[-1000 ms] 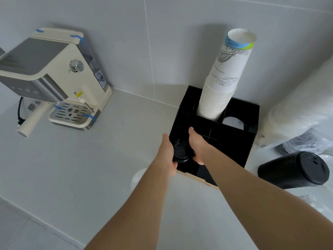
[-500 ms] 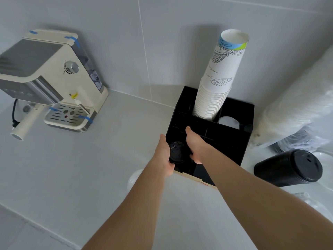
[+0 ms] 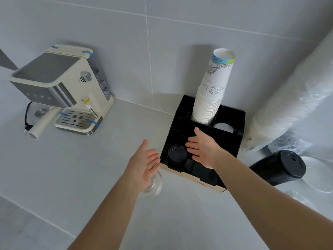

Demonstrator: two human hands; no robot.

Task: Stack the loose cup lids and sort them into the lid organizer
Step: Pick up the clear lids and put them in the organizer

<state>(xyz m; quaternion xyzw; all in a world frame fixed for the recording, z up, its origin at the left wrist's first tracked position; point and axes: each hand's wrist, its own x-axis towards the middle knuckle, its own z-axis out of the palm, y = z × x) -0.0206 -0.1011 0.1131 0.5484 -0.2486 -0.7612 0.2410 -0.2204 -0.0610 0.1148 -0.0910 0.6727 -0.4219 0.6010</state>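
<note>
A black lid organizer point(image 3: 227, 141) stands on the counter by the wall. A stack of black lids point(image 3: 176, 153) sits in its front left compartment. My left hand point(image 3: 146, 162) hovers open just left of the organizer, palm facing right, holding nothing. My right hand point(image 3: 202, 147) is open above the organizer's front middle, fingers spread, beside the black lids. A white lid point(image 3: 223, 127) lies in a rear compartment. Under my left hand a clear lid point(image 3: 153, 186) rests on the counter. A long stack of black lids point(image 3: 281, 167) lies on its side at the right.
A tall stack of paper cups point(image 3: 210, 98) rises from the organizer's rear. A cream espresso machine point(image 3: 59, 91) stands at the back left. Bagged sleeves of clear cups or lids point(image 3: 292, 105) lean at the right, with clear lids point(image 3: 320, 175) on the counter below.
Both hands have let go of the black lid stack, now resting in the front left compartment, and have pulled apart and opened. The view has shifted slightly.
</note>
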